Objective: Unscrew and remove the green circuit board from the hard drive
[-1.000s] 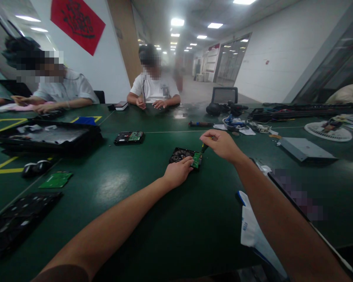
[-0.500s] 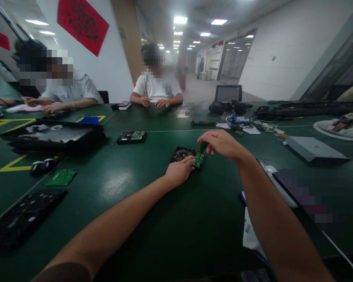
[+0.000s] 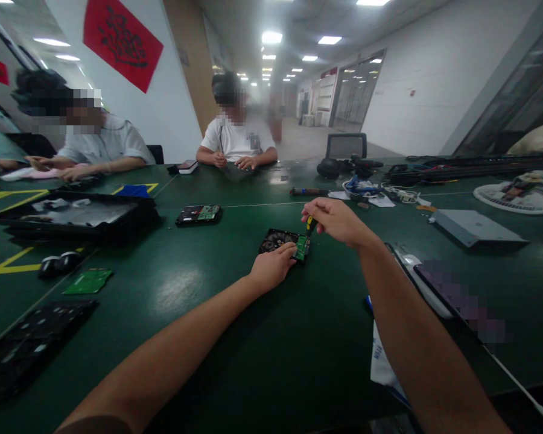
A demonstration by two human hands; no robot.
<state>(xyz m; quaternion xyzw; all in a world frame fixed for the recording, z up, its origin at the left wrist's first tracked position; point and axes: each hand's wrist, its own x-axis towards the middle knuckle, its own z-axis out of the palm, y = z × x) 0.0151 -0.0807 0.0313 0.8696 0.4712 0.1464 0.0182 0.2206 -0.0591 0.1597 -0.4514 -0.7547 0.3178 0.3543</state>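
Observation:
A hard drive (image 3: 271, 239) lies on the green table with its underside up, and a small green circuit board (image 3: 301, 246) shows at its right end. My left hand (image 3: 274, 265) presses on it from the near side, the fingers closed over its edge and part of the board. Pinched in my right hand (image 3: 332, 218) is a yellow and black screwdriver (image 3: 311, 226), held upright with its lower end over the board's right side. Whether the tip sits in a screw is too small to make out.
Another hard drive (image 3: 199, 215) lies further back. To the left are a black tray (image 3: 145, 211), a mouse (image 3: 58, 264), a loose green board (image 3: 88, 281) and a black panel (image 3: 36, 343). A grey metal box (image 3: 477, 228) stands at right. Two people (image 3: 238, 138) sit opposite.
The yellow part of the screwdriver now shows below my right fingers, where it looked dark before. My left hand stays on the hard drive. The whole view has shifted slightly.

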